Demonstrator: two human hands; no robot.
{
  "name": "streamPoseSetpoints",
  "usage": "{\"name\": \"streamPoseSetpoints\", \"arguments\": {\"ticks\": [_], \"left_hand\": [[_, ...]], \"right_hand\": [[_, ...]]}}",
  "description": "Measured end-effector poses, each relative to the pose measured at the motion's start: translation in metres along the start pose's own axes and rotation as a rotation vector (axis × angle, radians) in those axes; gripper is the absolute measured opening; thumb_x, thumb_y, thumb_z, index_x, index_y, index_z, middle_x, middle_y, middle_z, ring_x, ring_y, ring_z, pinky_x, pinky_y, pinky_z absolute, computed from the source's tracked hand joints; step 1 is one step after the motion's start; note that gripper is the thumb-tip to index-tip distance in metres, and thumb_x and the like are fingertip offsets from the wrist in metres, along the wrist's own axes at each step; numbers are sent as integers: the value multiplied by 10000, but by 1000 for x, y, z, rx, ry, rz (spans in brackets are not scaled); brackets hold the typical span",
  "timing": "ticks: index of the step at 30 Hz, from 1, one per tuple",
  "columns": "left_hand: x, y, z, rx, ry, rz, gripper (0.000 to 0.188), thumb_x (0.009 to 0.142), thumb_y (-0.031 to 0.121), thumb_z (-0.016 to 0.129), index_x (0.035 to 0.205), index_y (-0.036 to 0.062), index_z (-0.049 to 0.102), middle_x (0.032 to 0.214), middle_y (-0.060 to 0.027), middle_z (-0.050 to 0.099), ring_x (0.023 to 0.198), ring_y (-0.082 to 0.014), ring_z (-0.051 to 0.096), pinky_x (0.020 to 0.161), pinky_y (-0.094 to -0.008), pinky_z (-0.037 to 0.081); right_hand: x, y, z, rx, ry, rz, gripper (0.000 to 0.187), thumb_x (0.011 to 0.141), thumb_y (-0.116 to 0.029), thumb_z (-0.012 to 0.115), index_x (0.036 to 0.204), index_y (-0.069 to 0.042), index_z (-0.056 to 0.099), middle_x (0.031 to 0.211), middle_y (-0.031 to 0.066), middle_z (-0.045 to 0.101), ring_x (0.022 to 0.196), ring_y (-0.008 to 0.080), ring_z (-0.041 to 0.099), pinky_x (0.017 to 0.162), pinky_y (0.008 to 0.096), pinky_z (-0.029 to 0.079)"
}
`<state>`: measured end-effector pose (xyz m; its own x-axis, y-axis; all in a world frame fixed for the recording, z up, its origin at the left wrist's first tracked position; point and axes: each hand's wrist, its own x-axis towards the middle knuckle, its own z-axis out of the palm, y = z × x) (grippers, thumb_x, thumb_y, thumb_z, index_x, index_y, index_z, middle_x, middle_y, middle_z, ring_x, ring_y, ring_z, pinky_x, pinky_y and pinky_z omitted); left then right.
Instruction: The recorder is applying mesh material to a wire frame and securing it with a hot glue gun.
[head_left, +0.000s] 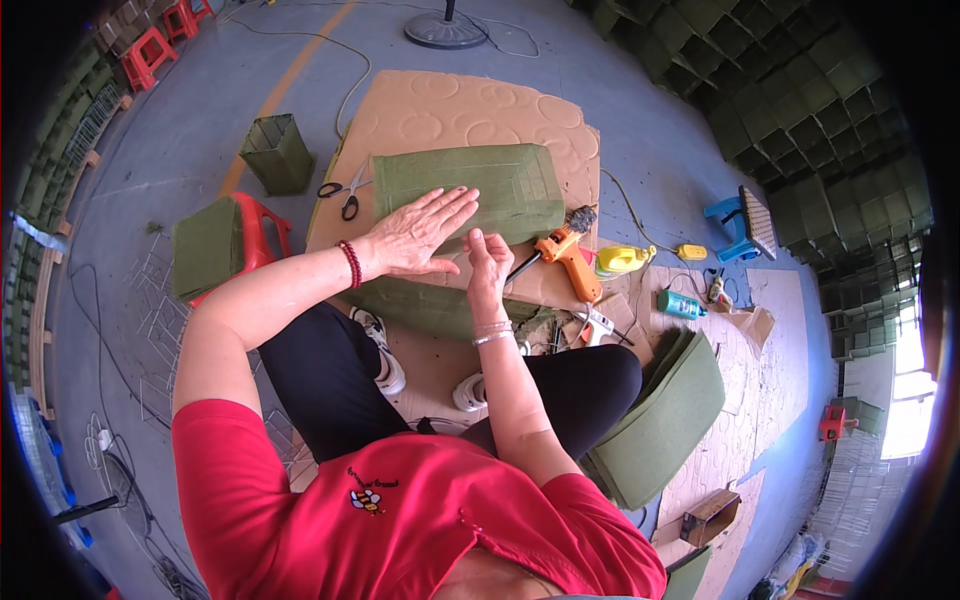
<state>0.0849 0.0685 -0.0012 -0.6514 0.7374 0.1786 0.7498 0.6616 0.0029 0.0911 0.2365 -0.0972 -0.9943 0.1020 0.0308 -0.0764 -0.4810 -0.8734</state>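
The left hand [420, 238] lies palm down, fingers extended, over the roughly rectangular green fabric piece [512, 195], which reaches beyond both hands' fingers. The right hand's [488, 265] fingers are curled; whether they pinch anything, I cannot tell. Right of them sits an orange plastic glue gun [572, 262]; left of the left fingers, black-handled metal scissors [350, 192].

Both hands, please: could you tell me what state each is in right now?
Left hand: open, palm down over the green fabric.
Right hand: closed, curled up; whether it holds anything cannot be told.
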Motion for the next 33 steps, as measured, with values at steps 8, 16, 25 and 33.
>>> {"name": "streamPoseSetpoints", "arguments": {"ticks": [8, 16, 25, 33], "left_hand": [[18, 0, 4, -26, 66, 49, 1019, 825, 630, 555, 1488, -40, 168, 1575, -181, 143, 1455, -301, 178, 1194, -424, 171], [23, 2, 5, -32, 52, 56, 1014, 810, 631, 565, 1486, -29, 197, 1575, -157, 164, 1453, -297, 187, 1192, -427, 185], [24, 5, 3, -10, 28, 55, 963, 810, 576, 613, 1493, 16, 229, 1575, -125, 182, 1449, -291, 199, 1193, -423, 190], [34, 2, 6, -37, 13, 99, 958, 808, 575, 611, 1491, 17, 236, 1574, -123, 188, 1451, -281, 198, 1193, -425, 189]], "right_hand": [[3, 3, 3, 3, 19, 6, 168, 906, -151, 676, 811, -13, 660, 712, 12, 640, 554, 22, 434, 503, 183, 293], [2, -17, -8, -14, 33, 78, 168, 906, -146, 678, 786, -32, 650, 683, 2, 619, 526, 20, 388, 488, 191, 278], [11, -15, -15, 78, 74, -8, 192, 914, -143, 669, 753, -52, 616, 673, 13, 612, 510, 19, 367, 471, 185, 250], [15, -11, -18, 31, 46, -3, 187, 920, -149, 659, 775, -35, 631, 692, 29, 632, 511, 13, 381, 470, 184, 254]]}}
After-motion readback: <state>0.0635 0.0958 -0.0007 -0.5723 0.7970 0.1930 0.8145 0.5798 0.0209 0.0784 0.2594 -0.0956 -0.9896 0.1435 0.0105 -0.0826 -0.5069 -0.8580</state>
